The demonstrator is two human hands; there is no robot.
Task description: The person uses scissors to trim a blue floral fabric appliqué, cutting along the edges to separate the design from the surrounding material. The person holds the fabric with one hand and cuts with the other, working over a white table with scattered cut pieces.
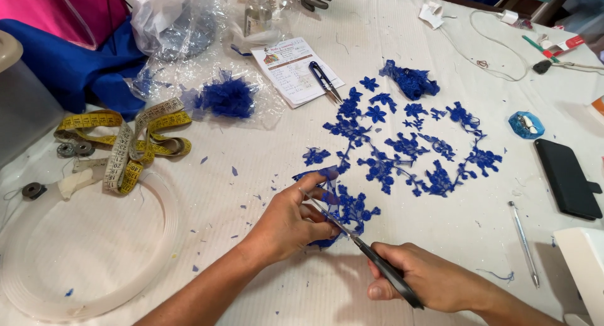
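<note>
Scissors with black handles sit in the right hand, whose fingers are closed around the handles; the thin blades point up and to the left and reach into a blue lace piece; the left hand pinches this lace piece between thumb and fingers, closed on its edge, and lifts it a little from the white table cloth. Just beyond the lace piece, further from the person, many cut blue lace flowers lie flat on the cloth in a loose ring; a crumpled bit of blue lace lies at the far side of this ring. Left of the lace piece there is a yellow measuring tape in loops, and nearer to the person a clear plastic hoop; beyond the flowers a small thread snipper rests on a printed paper. Right of the flowers lie a black phone, a small blue faceted thing and a thin metal pen; small blue scraps are scattered on the cloth around the hands.
</note>
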